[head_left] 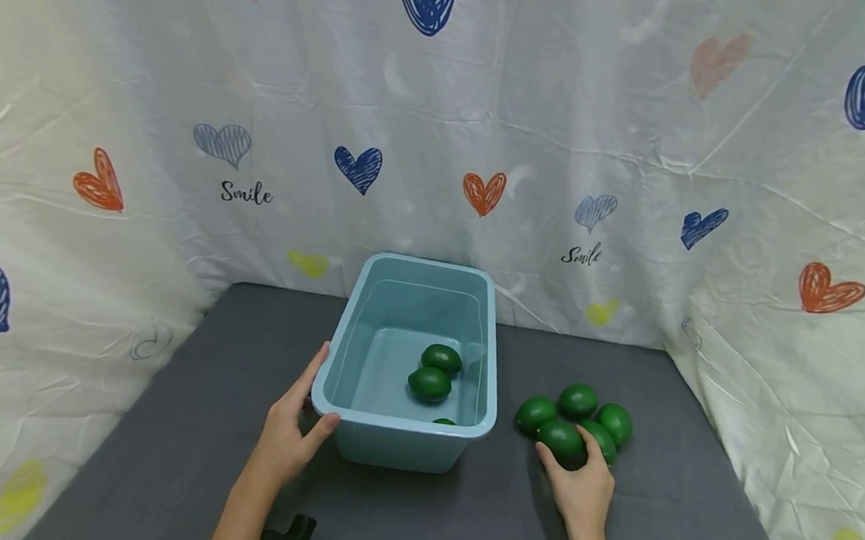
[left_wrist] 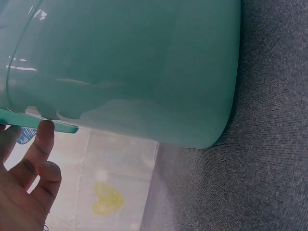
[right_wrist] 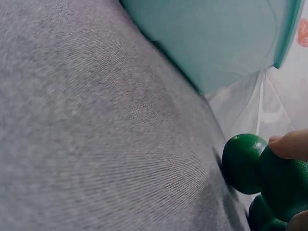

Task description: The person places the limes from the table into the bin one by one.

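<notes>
Carefully, a person's right hand [head_left: 584, 487] pinches a dark green fruit [head_left: 561, 443] between thumb and fingers clamped on its sides, above a gray counter [head_left: 477, 516]; whether it has left the surface cannot be told. Four loose fruits [head_left: 578, 400] cluster close about those fingers: one just left, one just beyond, two just right. Well to their left, the left hand [head_left: 282, 444] spreads its fingers apart, touching the near corner of a pale blue bin [head_left: 399, 448]. Inside, right of the left fingers, lie three more fruits [head_left: 430, 384], one mostly hidden. Heart-printed fabric [head_left: 428, 104] hangs beyond both hands.
</notes>
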A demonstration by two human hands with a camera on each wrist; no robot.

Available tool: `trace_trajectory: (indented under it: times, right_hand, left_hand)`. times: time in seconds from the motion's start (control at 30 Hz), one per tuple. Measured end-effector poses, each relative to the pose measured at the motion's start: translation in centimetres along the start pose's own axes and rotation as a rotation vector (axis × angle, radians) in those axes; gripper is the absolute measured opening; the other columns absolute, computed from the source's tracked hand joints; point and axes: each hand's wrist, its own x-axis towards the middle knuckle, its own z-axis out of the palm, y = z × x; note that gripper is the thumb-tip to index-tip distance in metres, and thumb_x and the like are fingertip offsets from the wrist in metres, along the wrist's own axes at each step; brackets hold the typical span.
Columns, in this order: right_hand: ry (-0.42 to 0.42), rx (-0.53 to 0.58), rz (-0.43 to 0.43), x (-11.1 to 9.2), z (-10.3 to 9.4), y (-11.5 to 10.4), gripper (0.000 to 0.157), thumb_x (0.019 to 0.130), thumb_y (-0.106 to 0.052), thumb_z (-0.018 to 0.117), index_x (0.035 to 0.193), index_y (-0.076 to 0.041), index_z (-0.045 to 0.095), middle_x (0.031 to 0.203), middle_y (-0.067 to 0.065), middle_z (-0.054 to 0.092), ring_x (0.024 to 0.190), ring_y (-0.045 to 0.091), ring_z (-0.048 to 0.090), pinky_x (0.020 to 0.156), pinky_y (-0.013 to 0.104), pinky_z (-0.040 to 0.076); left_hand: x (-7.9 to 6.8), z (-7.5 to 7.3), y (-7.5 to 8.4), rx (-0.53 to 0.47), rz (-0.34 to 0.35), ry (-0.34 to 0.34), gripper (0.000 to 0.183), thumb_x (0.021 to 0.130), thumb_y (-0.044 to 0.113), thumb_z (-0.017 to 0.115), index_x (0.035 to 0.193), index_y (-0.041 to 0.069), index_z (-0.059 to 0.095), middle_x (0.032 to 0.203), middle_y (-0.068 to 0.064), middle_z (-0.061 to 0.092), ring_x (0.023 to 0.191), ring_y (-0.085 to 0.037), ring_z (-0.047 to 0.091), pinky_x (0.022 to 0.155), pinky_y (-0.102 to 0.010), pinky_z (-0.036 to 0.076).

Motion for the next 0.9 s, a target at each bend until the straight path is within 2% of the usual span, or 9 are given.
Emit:
trace_trajectory:
  times: [0.23,0.33,0.47,0.57,0.67,0.8,0.9]
  right_hand:
    - [-0.002,0.014,-0.034,0.5,-0.5,-0.8,0.074,0.085,-0.031,0.091,0.146,-0.002,0.061,0.134,0.032,0.065,0.117,0.05,0.064,0.097,0.066,0.048]
    - [0.013,0.023,-0.071,1.0,-0.8,-1.4,0.073,0.084,-0.03,0.091,0.145,-0.002,0.062,0.131,0.032,0.067,0.112,0.049,0.066,0.095,0.065,0.049]
    - [0.037,0.024,-0.114,1.6,-1.2,-2.2,0.072,0.084,-0.029,0.092,0.144,-0.001,0.063,0.114,0.03,0.073,0.096,0.045,0.069,0.086,0.062,0.053]
    - [0.052,0.02,-0.14,2.1,-1.5,-2.7,0.072,0.084,-0.028,0.092,0.145,-0.002,0.063,0.091,0.025,0.075,0.077,0.039,0.068,0.078,0.057,0.054]
    - [0.059,0.026,-0.162,2.7,-1.9,-3.2,0.072,0.084,-0.028,0.092,0.146,-0.004,0.063,0.083,0.02,0.073,0.072,0.034,0.066,0.075,0.052,0.052]
    - [0.066,0.058,-0.176,3.2,-2.4,-4.0,0.071,0.085,-0.028,0.09,0.146,-0.004,0.062,0.104,0.025,0.074,0.087,0.04,0.068,0.081,0.057,0.052]
    - [0.072,0.067,-0.191,3.6,-2.7,-4.7,0.07,0.086,-0.028,0.09,0.146,-0.005,0.063,0.111,0.026,0.073,0.082,0.039,0.066,0.077,0.052,0.051]
  left_hand:
    - [0.0,0.0,0.0,0.003,0.015,0.007,0.078,0.103,0.042,0.067,0.169,0.022,0.032,0.166,-0.009,0.045,0.102,-0.011,0.052,0.071,-0.037,0.046]
    - [0.0,0.0,0.1,0.004,0.014,0.005,0.078,0.102,0.041,0.068,0.169,0.022,0.032,0.165,-0.009,0.045,0.102,-0.011,0.052,0.072,-0.037,0.046]
    - [0.0,-0.1,0.2,0.002,0.006,0.002,0.079,0.102,0.039,0.069,0.169,0.022,0.032,0.166,-0.008,0.044,0.105,-0.01,0.052,0.072,-0.037,0.047]
    - [0.0,-0.1,0.1,0.001,0.003,0.0,0.079,0.102,0.038,0.069,0.169,0.022,0.031,0.167,-0.007,0.043,0.106,-0.009,0.052,0.073,-0.038,0.047]
    - [0.0,-0.1,0.1,-0.001,0.005,0.003,0.079,0.102,0.039,0.069,0.169,0.024,0.031,0.167,-0.007,0.043,0.105,-0.009,0.051,0.073,-0.037,0.046]
    - [0.1,0.0,0.0,0.001,0.009,0.003,0.079,0.102,0.038,0.069,0.17,0.025,0.03,0.167,-0.007,0.043,0.105,-0.009,0.051,0.073,-0.038,0.046]
    - [0.0,-0.2,0.0,0.006,0.003,0.005,0.079,0.102,0.038,0.069,0.169,0.025,0.031,0.167,-0.007,0.044,0.106,-0.009,0.051,0.072,-0.036,0.046]
